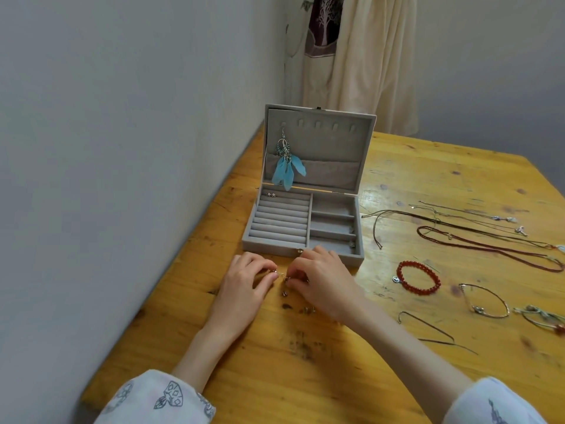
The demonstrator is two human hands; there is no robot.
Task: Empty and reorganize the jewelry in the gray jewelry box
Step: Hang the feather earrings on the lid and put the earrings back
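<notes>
— What are your hands doing right now?

— I'm pinching a small silver earring between both hands on the worktop, just in front of the box. My left hand is holding one end in a thumb-and-finger grip, and my right hand is pinching the other end, fingers curled. I cannot tell exactly what the piece is; it is too small.

— What could be going wrong from here?

— I'm working over a few loose small pieces lying at about six o'clock from my fingertips. If my grip is slipping, the tiny part is dropping among them, or rolling toward the worktop edge at nine o'clock. My right wrist could also be brushing those pieces aside.

— And the box itself?

— The gray jewelry box is sitting at twelve o'clock from my hands, touching-close to my right knuckles. Its long axis is running roughly from nine to three o'clock, the lid standing open at the far side, the clasp facing me. It is looking mostly emptied: a pair of studs is sitting in the far ring roll, and a blue feather earring is hanging inside the lid.

— And farther out?

— Necklaces and a red bead bracelet are lying toward two and three o'clock.
</notes>
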